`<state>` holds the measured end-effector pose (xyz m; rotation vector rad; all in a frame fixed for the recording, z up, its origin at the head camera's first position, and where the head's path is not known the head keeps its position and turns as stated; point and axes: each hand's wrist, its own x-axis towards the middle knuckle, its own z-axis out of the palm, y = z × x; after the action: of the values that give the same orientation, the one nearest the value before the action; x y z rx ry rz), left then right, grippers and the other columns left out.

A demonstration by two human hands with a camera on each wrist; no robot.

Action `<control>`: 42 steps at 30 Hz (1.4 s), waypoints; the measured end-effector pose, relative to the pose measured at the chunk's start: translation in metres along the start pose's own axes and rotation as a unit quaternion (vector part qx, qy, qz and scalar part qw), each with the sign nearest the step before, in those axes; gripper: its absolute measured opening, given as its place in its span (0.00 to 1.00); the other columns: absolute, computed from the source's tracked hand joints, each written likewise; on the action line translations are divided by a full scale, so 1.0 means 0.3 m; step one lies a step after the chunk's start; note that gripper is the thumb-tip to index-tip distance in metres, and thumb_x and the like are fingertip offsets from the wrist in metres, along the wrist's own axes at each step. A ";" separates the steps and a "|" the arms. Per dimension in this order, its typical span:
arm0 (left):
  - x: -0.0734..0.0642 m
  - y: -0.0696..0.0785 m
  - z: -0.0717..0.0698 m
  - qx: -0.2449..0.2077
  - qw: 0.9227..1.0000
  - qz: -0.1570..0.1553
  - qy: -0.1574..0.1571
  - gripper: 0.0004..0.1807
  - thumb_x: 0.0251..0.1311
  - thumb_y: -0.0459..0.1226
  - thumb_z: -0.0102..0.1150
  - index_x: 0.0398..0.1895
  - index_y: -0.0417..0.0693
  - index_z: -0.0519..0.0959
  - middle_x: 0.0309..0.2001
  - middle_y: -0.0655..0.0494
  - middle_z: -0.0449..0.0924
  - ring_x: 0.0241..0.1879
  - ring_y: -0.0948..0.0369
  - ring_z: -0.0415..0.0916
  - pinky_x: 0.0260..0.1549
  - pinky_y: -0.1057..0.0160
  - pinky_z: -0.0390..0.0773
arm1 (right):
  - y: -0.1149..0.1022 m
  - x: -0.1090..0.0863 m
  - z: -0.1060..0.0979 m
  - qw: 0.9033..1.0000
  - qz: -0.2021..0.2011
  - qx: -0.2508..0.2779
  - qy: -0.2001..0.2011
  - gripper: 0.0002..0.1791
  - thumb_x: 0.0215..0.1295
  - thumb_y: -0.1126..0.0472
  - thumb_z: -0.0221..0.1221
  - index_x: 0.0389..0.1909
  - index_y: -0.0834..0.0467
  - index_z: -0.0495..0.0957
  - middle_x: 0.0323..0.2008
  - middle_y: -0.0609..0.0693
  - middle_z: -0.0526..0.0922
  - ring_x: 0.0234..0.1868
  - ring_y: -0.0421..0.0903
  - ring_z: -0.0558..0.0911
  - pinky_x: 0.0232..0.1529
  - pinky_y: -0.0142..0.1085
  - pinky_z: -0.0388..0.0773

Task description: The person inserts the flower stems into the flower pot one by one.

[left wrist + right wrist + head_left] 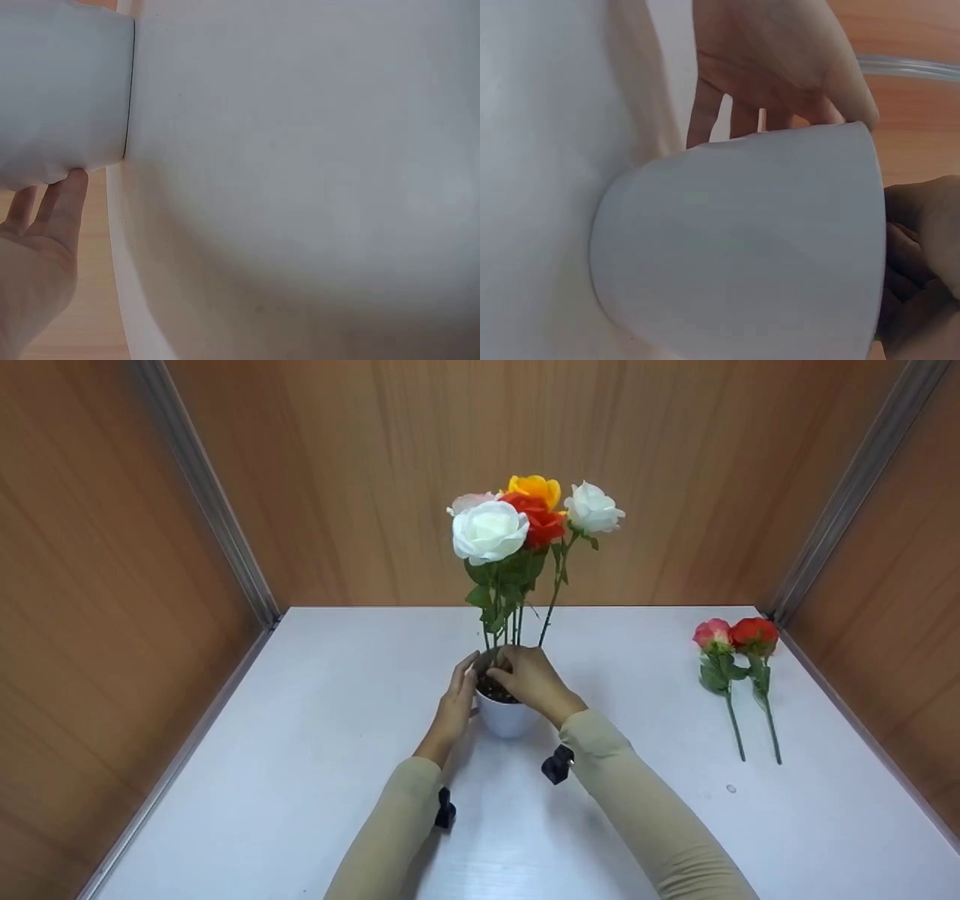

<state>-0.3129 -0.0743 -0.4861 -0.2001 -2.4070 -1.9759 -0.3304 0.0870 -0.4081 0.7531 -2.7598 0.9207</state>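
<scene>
A white flower pot [506, 718] with dark brown filling [496, 690] stands upright on the table. Several artificial roses rise from it: a white rose [490, 532] in front, a red rose [534, 519], an orange-yellow rose [536, 489], a pale pink one partly hidden, and another white rose [592, 508] leaning right. My left hand [454, 706] rests against the pot's left side, fingers fairly straight, thumb at the rim in the right wrist view. My right hand [532, 679] reaches over the rim, fingers bent down among the stem bases; I cannot tell what they hold.
Two more artificial roses, a pink rose [712, 636] and a red rose [754, 637], lie on the right of the white table [360, 697]. A small clear disc [731, 789] lies nearer me. Wood-grain panels [337, 472] enclose the back and both sides.
</scene>
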 end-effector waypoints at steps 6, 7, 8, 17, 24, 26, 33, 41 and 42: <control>-0.004 -0.006 -0.001 0.002 1.000 -0.004 0.001 0.28 0.78 0.59 0.28 0.78 0.71 0.54 0.77 0.52 0.56 0.72 0.44 0.59 0.60 0.37 0.71 | -0.003 -0.004 -0.005 1.000 0.000 0.006 -0.013 0.09 0.70 0.58 0.64 0.35 0.60 0.80 0.32 0.50 0.84 0.35 0.45 0.82 0.38 0.39 0.83; -0.004 -0.007 -0.001 0.001 1.000 -0.004 0.002 0.28 0.78 0.59 0.28 0.78 0.71 0.54 0.77 0.52 0.56 0.71 0.44 0.60 0.60 0.38 0.72 | -0.001 -0.005 -0.004 1.000 0.000 0.010 -0.013 0.09 0.70 0.57 0.63 0.35 0.60 0.80 0.32 0.50 0.85 0.35 0.45 0.83 0.38 0.39 0.83; -0.004 -0.008 -0.002 0.000 1.000 -0.005 0.003 0.28 0.78 0.59 0.28 0.78 0.71 0.54 0.77 0.52 0.57 0.71 0.44 0.61 0.60 0.38 0.72 | 0.001 -0.006 -0.003 1.000 0.001 0.015 -0.012 0.09 0.70 0.57 0.63 0.35 0.60 0.80 0.33 0.49 0.85 0.35 0.45 0.83 0.39 0.39 0.83; -0.009 0.002 -0.004 0.004 1.000 -0.005 -0.001 0.29 0.78 0.60 0.28 0.78 0.71 0.53 0.77 0.54 0.55 0.73 0.45 0.56 0.61 0.37 0.70 | 0.010 -0.014 -0.004 0.999 0.016 0.047 0.001 0.11 0.70 0.53 0.63 0.39 0.58 0.83 0.36 0.49 0.86 0.40 0.46 0.84 0.46 0.41 0.83; -0.009 -0.002 -0.005 0.003 1.000 -0.005 -0.001 0.28 0.78 0.59 0.28 0.78 0.72 0.53 0.77 0.53 0.55 0.73 0.45 0.56 0.61 0.37 0.70 | 0.015 -0.026 -0.014 0.998 0.013 0.065 0.002 0.11 0.69 0.54 0.64 0.42 0.58 0.84 0.39 0.49 0.87 0.42 0.45 0.85 0.49 0.41 0.83; -0.009 -0.003 -0.004 0.003 1.000 -0.005 0.001 0.28 0.78 0.59 0.28 0.78 0.72 0.54 0.77 0.54 0.56 0.73 0.46 0.56 0.61 0.38 0.71 | 0.017 -0.032 -0.021 0.998 0.009 0.068 0.004 0.11 0.69 0.54 0.65 0.42 0.58 0.84 0.39 0.49 0.87 0.43 0.45 0.85 0.49 0.41 0.83; -0.009 -0.003 -0.001 0.003 1.000 0.001 0.001 0.29 0.79 0.58 0.27 0.79 0.68 0.53 0.77 0.51 0.56 0.73 0.44 0.56 0.61 0.37 0.71 | 0.041 -0.057 -0.053 0.997 0.008 0.079 0.008 0.11 0.69 0.55 0.65 0.43 0.59 0.84 0.39 0.49 0.87 0.42 0.44 0.86 0.47 0.40 0.84; -0.003 -0.001 -0.001 0.000 1.000 -0.002 0.002 0.29 0.78 0.59 0.28 0.78 0.68 0.53 0.76 0.50 0.58 0.73 0.44 0.57 0.60 0.38 0.71 | 0.077 -0.090 -0.107 0.996 0.006 0.091 0.011 0.11 0.69 0.55 0.65 0.43 0.60 0.83 0.39 0.50 0.87 0.41 0.45 0.86 0.43 0.39 0.85; -0.003 0.000 -0.001 -0.001 1.000 -0.002 0.002 0.29 0.78 0.59 0.28 0.78 0.69 0.53 0.76 0.51 0.58 0.73 0.44 0.57 0.61 0.38 0.71 | 0.084 -0.094 -0.112 0.996 0.008 0.091 0.012 0.11 0.69 0.55 0.65 0.43 0.60 0.83 0.39 0.50 0.87 0.40 0.45 0.86 0.42 0.38 0.85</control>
<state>-0.3119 -0.0747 -0.4862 -0.1915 -2.4051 -1.9797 -0.3196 0.1360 -0.4020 0.7415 -2.6913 1.1899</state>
